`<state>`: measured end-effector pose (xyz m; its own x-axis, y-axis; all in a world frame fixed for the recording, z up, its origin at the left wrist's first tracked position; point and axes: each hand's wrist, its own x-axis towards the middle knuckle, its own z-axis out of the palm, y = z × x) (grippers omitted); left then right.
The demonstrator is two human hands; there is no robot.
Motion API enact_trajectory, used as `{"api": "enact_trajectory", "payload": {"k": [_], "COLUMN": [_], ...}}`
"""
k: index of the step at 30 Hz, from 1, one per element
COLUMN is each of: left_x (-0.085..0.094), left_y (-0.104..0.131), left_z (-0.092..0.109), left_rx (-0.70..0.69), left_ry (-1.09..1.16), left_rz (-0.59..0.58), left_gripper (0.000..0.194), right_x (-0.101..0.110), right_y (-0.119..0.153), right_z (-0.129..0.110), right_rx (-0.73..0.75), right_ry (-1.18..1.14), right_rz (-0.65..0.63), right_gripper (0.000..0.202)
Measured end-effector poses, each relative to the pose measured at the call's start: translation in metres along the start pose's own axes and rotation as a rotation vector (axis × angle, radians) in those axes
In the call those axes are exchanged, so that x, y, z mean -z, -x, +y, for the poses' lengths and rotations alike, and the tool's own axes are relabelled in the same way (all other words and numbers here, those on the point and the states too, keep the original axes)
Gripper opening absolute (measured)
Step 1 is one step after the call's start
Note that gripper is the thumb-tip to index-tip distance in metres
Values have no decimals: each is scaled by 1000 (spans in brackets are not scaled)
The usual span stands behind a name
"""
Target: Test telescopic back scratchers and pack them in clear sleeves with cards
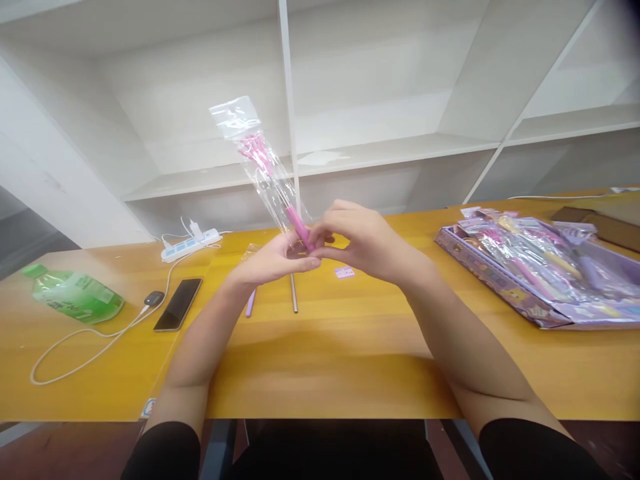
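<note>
A pink stick-like item [299, 225] with a pink shaped top stands tilted inside a clear plastic bag [237, 120], its lower end between my two hands. My left hand [273, 261] is closed around the bottom of the bagged item. The fingers of my right hand [345, 237] pinch the same lower end from the right. Below my hands, a thin metallic rod [294, 293] and a purple stick [251, 303] lie on the table, both partly hidden by my hands. A small purple card [345, 272] lies under my right hand.
On the right, a purple display box [505, 297] holds several bagged items. At the left are a green bottle [77, 293], a phone [179, 305], a small black device [154, 299], a white cable and a power strip [191, 245]. White shelving [400, 150] rises behind the wooden table [330, 373].
</note>
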<state>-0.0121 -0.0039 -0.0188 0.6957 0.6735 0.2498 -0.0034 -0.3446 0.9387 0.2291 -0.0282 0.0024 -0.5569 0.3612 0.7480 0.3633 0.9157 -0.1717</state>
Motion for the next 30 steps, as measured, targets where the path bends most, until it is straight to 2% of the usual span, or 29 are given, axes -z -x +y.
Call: {"api": "enact_trajectory", "payload": {"k": [2,4,7,10,12,15,19,25,30], "left_x": [0,-1,-4,-5,-2,3,8,8,9], "left_y": [1,2,4,6,8,10,9,7,6], "left_z": [2,4,9,14,17,19,20,24,24], "left_rx": [-17,-3,14,15,22,14,-6,-1,-24], "left_ry": [-29,-60,-65,-48,-38,-29,-41,-116,-92], "left_rz": [-3,31,116,162,169,172,138,164,89], "left_gripper": [43,33,18,35,47,49,42,27,27], "right_x": [0,-1,-3,-4,-2,1,-1,-7,-18], "right_y": [0,0,1,2,3,2,0,-2,-3], "right_z": [-1,0,3,4,3,2,6,21,35], "right_rx": [-57,-68,-74,-221,-343,-442,-396,-352,-262], "right_ry": [-15,-37,-46,-30,-75,-235,-409,-526,-802], "right_rz": [-14,-3,89,138,51,-152,-255,-230,-364], "right_gripper": [14,19,30,40,44,57,57,54,55]}}
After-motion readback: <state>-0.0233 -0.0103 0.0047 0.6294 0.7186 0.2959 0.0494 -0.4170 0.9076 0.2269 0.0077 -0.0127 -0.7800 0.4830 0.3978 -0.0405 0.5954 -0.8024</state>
